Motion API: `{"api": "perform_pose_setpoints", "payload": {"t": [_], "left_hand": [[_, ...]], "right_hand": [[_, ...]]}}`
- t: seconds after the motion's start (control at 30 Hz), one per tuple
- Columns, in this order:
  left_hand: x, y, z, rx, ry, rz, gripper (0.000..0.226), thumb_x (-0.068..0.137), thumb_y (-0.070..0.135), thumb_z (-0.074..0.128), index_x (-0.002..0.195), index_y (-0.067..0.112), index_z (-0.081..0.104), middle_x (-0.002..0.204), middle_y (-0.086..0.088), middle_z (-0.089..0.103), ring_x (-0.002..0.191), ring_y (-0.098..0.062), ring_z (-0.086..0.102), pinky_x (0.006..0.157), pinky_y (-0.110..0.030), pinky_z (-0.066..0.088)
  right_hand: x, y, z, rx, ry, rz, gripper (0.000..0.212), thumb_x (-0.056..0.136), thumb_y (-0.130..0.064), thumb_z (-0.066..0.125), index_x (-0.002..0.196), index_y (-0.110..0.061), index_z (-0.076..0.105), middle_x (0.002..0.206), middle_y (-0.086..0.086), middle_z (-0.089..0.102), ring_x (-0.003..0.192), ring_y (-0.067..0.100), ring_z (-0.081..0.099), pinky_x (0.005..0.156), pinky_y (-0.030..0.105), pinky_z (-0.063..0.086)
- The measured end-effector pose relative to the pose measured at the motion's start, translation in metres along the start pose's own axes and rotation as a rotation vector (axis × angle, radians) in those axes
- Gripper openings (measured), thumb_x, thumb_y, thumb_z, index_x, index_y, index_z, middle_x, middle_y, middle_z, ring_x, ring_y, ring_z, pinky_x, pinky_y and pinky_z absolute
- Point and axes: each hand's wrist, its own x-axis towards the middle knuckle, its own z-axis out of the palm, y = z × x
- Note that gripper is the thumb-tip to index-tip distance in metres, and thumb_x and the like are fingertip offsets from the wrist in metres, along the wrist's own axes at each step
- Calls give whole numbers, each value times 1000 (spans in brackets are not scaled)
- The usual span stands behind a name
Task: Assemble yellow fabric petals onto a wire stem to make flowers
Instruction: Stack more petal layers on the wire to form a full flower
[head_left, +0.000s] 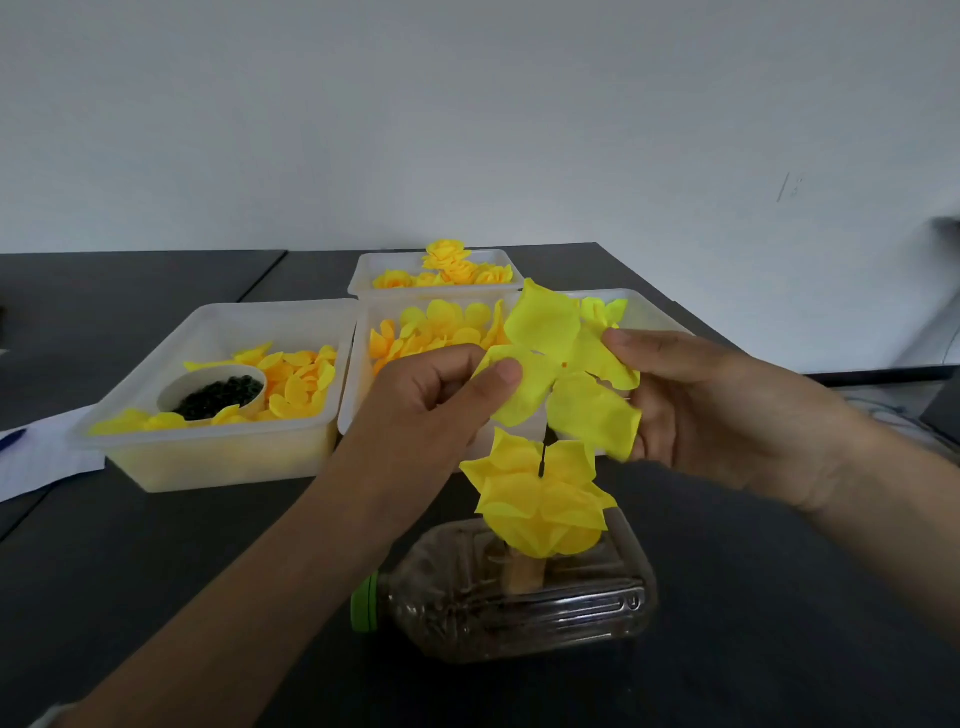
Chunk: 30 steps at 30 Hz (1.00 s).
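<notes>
Pinching one petal piece (563, 364), both hands (431, 400) (711, 410) hover before tubs (218, 441) of petals and finished flowers (452, 267).

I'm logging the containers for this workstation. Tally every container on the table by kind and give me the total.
White plastic trays: 4, namely the left tray, the middle tray, the back tray and the right tray, partly hidden by the petal piece.
Small round cup of dark beads: 1.
Clear plastic bottle lying on its side: 1.
Total: 6.
</notes>
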Motion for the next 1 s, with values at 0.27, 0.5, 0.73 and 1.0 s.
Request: {"api": "perform_pose_setpoints", "payload": {"t": [0.27, 0.5, 0.73, 1.0], "left_hand": [[-4, 0, 0, 80, 68, 79, 49, 81, 35, 54, 64, -7, 35, 55, -1, 20, 48, -5, 23, 46, -11, 29], [-7, -4, 1, 225, 150, 198, 42, 90, 29, 54, 61, 4, 36, 49, 13, 27, 47, -3, 28, 49, -7, 26], [-9, -1, 1, 207, 165, 185, 45, 88, 32, 54, 64, -3, 40, 53, 10, 25, 48, -4, 27, 49, -7, 26], [-7, -1, -3, 148, 162, 111, 51, 84, 37, 55, 69, -9, 39, 62, -12, 23, 53, -8, 25, 46, -13, 30]], "right_hand": [[3, 5, 7, -25, 136, 15, 59, 79, -34, 64, 129, -2, 56, 130, 23, 58, 113, 37, 53, 104, 55, 37], [2, 8, 27, -17, 46, -82, 47, 79, -19, 67, 125, -10, 62, 123, 14, 66, 110, 32, 64, 94, 42, 51], [1, 7, 39, -44, 102, -138, 49, 76, -1, 59, 124, -2, 59, 116, 17, 68, 101, 31, 67, 86, 40, 56], [-3, 3, 36, -220, 209, -153, 62, 66, -8, 66, 123, 10, 49, 104, 19, 67, 89, 31, 60, 86, 42, 45]]}}
